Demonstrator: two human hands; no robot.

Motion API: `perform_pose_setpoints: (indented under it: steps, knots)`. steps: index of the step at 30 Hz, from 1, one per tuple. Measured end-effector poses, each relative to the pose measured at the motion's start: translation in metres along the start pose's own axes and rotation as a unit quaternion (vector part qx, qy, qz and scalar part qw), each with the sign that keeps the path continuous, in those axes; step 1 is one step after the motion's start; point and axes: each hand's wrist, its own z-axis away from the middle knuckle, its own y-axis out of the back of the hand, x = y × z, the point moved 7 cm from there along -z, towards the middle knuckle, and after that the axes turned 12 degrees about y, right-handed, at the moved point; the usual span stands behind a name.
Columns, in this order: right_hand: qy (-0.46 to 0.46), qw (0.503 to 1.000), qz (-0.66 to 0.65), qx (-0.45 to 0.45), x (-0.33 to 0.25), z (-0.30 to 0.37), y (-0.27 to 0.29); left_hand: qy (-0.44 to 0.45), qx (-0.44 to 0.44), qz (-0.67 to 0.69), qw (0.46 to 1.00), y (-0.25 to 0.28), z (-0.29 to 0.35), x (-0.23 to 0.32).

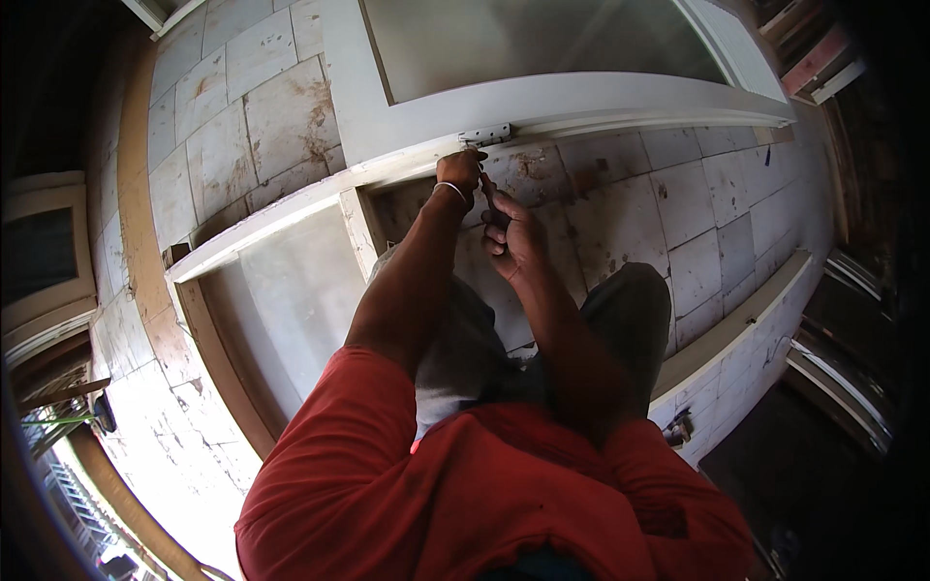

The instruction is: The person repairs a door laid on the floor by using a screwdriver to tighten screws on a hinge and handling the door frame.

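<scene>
A metal hinge (484, 136) with dark holes lies where the white door frame with a glass panel (581, 97) meets the long white wooden rail (291, 225). Just below the hinge, my left hand (459, 174) is closed, its wrist circled by a pale band. Whatever its fingers pinch is hidden. My right hand (521, 240), lower and to the right, wraps round a slim hand tool with a dark handle (497, 206). The tool's upper end points at my left hand; its exact kind cannot be made out.
Stained pale tiles (620, 218) cover the floor. A second glazed frame (300, 300) adjoins the rail at left. To the right runs a long white beam (731, 329) beside my knee (635, 300). Another framed panel (44, 252) stands far left.
</scene>
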Motion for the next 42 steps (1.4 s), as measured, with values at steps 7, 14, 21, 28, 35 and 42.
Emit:
perform_pose_setpoints:
  steps: [7,14,21,28,35,42]
  knots:
    - [0.023,0.999,0.025,-0.011,-0.015,0.009,0.001,0.110,-0.046,0.268,0.956,-0.010,-0.012,-0.026]
    - [-0.103,0.992,-0.072,-0.028,0.009,0.007,0.000,0.075,-0.020,0.159,0.984,-0.014,-0.003,-0.014]
    - [-0.020,0.997,-0.072,0.021,0.003,0.005,-0.006,-0.023,0.078,-0.092,0.992,-0.010,-0.009,-0.017]
    - [0.009,0.996,0.076,-0.050,-0.017,0.012,0.006,0.081,-0.007,0.115,0.990,-0.022,-0.015,-0.026]
    - [0.046,0.997,0.005,0.069,-0.002,0.014,0.011,0.001,0.034,-0.045,0.998,-0.013,-0.013,-0.012]
    - [-0.014,0.985,-0.163,0.063,0.024,0.017,-0.015,0.022,0.028,0.014,0.999,-0.008,-0.011,-0.016]
